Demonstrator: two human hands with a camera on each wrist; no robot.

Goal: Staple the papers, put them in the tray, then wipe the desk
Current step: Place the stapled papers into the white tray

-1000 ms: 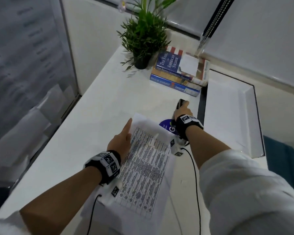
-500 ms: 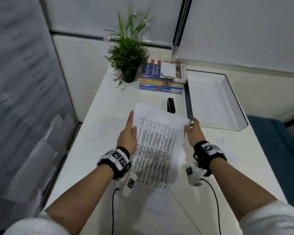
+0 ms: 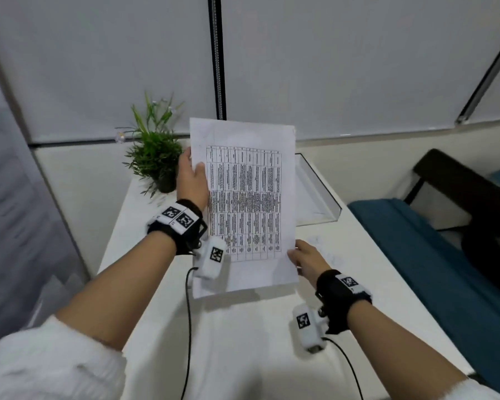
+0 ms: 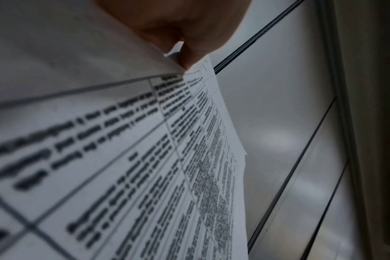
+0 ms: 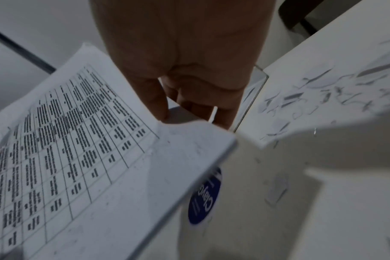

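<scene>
A stack of papers (image 3: 244,197) printed with a table is held upright above the white desk (image 3: 243,342). My left hand (image 3: 195,171) pinches the upper left edge, thumb on the printed face; the left wrist view shows that pinch (image 4: 183,44) on the sheets (image 4: 122,158). My right hand (image 3: 296,255) pinches the lower right edge, and in the right wrist view its thumb (image 5: 154,105) lies on the page (image 5: 78,149). The clear tray (image 3: 321,194) sits on the desk just right of the papers. The papers hide the stapler.
A potted plant (image 3: 153,157) stands at the desk's far left. Grey scribble marks (image 5: 323,91) and a round blue sticker (image 5: 204,197) lie on the desk under my right hand. A teal seat (image 3: 433,255) is to the right of the desk.
The papers have come up off the desk and now stand upright. My right hand left the stapler and took the papers' right edge; my left hand went from lying flat to pinching.
</scene>
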